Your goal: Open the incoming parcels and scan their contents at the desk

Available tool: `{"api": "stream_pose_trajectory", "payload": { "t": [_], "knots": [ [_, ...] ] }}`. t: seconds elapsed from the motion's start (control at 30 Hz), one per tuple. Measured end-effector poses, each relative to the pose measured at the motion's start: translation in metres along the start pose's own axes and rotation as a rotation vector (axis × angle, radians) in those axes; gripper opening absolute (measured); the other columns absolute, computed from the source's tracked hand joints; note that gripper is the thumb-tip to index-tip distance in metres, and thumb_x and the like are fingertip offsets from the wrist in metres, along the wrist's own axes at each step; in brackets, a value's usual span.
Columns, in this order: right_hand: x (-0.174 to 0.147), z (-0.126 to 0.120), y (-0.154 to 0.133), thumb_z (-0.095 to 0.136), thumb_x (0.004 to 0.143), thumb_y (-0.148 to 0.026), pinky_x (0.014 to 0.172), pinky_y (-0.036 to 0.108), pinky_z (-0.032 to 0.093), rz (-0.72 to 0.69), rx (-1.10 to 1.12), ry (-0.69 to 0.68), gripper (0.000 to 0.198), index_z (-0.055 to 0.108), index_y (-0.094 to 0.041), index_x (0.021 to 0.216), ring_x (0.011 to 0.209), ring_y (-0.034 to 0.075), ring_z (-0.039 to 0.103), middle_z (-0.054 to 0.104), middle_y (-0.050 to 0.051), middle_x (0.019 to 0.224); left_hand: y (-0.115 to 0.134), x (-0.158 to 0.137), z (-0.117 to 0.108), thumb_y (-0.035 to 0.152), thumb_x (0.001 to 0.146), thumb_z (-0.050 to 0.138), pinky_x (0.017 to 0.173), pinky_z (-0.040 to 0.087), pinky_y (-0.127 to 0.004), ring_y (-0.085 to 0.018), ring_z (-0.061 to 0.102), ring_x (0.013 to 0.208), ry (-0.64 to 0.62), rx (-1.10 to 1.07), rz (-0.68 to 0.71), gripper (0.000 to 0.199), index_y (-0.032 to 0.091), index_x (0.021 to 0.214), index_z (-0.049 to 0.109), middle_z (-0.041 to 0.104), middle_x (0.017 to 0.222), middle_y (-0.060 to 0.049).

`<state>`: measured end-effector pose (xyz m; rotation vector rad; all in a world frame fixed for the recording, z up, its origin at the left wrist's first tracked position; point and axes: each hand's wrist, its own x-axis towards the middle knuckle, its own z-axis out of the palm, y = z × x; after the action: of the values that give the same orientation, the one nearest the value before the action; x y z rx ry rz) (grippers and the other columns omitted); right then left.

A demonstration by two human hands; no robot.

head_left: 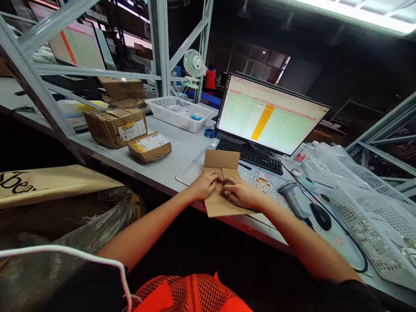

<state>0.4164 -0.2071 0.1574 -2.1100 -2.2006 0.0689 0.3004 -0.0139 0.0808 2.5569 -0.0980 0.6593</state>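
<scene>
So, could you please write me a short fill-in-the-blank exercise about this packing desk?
1. Both hands, left hand and right hand, press on a flat piece of ____.
2. The barcode scanner lies to the ____ of the right hand.
3. The keyboard sits in front of the ____.
4. The white basket stands behind two taped ____.

Missing words: cardboard; right; monitor; parcels

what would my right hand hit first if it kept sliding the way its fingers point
The right hand lies on the flat cardboard box, fingers pointing left toward the left hand. Going straight on, it would probably meet the left hand's fingers first; they look nearly touching already.
</scene>
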Motion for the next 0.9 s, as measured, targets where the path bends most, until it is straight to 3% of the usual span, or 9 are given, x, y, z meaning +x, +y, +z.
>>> {"api": "stream_pose_trajectory", "payload": {
  "t": [0.17,0.27,0.33,0.4,0.53,0.63,0.73,0.8,0.9],
  "knots": [
    [0.001,-0.001,0.002,0.063,0.102,-0.032,0.113,0.057,0.048,0.010,-0.132,0.130,0.018,0.076,-0.020,0.100,0.135,0.037,0.052,0.062,0.019,0.136,-0.006,-0.001,-0.001,0.014,0.099,0.048,0.111,0.043,-0.056,-0.035,0.056,0.133,-0.084,0.165,0.106,0.034,0.020,0.123,0.072,0.067,0.140,-0.013],
    [-0.014,-0.008,0.017,0.069,0.096,-0.035,0.113,0.056,0.049,0.251,0.004,0.374,0.017,0.069,-0.020,0.102,0.130,0.035,0.058,0.061,0.019,0.141,-0.003,0.005,-0.007,0.024,0.106,0.048,0.111,0.039,-0.055,-0.036,0.052,0.137,-0.173,0.191,0.275,0.029,0.023,0.123,0.072,0.067,0.143,-0.010],
    [-0.031,-0.009,0.031,0.073,0.089,-0.033,0.103,0.052,0.056,0.551,0.243,0.473,0.033,0.064,-0.020,0.118,0.116,0.031,0.066,0.065,0.016,0.136,-0.001,0.012,-0.009,0.034,0.108,0.049,0.111,0.037,-0.053,-0.033,0.057,0.130,-0.201,0.167,0.381,0.027,0.021,0.113,0.072,0.072,0.131,-0.011],
    [-0.049,-0.006,0.042,0.075,0.084,-0.035,0.083,0.043,0.063,0.789,0.619,0.429,0.050,0.059,-0.020,0.129,0.100,0.028,0.071,0.071,0.013,0.124,0.002,0.021,-0.010,0.042,0.107,0.052,0.109,0.039,-0.049,-0.031,0.061,0.119,-0.197,0.136,0.467,0.030,0.019,0.101,0.069,0.073,0.117,-0.013],
    [-0.074,0.007,0.054,0.073,0.082,-0.032,0.066,0.034,0.063,0.936,1.250,0.400,0.032,0.067,-0.016,0.109,0.088,0.025,0.073,0.076,0.012,0.104,0.002,0.033,-0.023,0.055,0.101,0.053,0.089,0.046,-0.044,-0.028,0.061,0.088,-0.052,0.032,0.533,0.038,0.020,0.087,0.061,0.069,0.090,-0.012],
    [-0.088,-0.005,0.057,0.076,0.078,-0.027,0.064,0.035,0.064,1.058,1.306,0.670,0.021,0.067,-0.017,0.093,0.077,0.023,0.070,0.073,0.009,0.088,-0.005,0.023,-0.037,0.064,0.101,0.047,0.083,0.046,-0.043,-0.027,0.059,0.078,0.153,-0.094,0.418,0.048,0.022,0.078,0.056,0.065,0.078,-0.010],
    [-0.092,-0.041,0.042,0.081,0.074,-0.035,0.058,0.031,0.059,0.956,1.216,0.920,0.024,0.065,-0.019,0.082,0.069,0.020,0.066,0.069,0.006,0.078,-0.009,0.002,-0.031,0.069,0.098,0.056,0.088,0.050,-0.042,-0.028,0.068,0.089,0.082,-0.357,0.126,0.050,0.020,0.094,0.067,0.074,0.092,-0.011],
    [-0.077,-0.065,0.015,0.082,0.074,-0.043,0.057,0.028,0.054,0.743,1.128,0.917,0.030,0.064,-0.019,0.076,0.068,0.018,0.062,0.066,0.004,0.075,-0.003,-0.009,-0.013,0.081,0.090,0.062,0.095,0.054,-0.044,-0.032,0.073,0.104,0.025,-0.719,-0.118,0.071,0.020,0.125,0.068,0.076,0.119,-0.017],
    [-0.030,-0.081,-0.034,0.077,0.080,-0.053,0.052,0.024,0.038,0.503,0.951,0.657,0.043,0.058,-0.018,0.064,0.061,0.012,0.048,0.053,0.000,0.066,0.018,-0.018,0.015,0.098,0.079,0.055,0.101,0.057,-0.052,-0.038,0.072,0.120,0.107,-1.333,-0.380,0.107,0.023,0.155,0.049,0.064,0.148,-0.021]
  ]
}}
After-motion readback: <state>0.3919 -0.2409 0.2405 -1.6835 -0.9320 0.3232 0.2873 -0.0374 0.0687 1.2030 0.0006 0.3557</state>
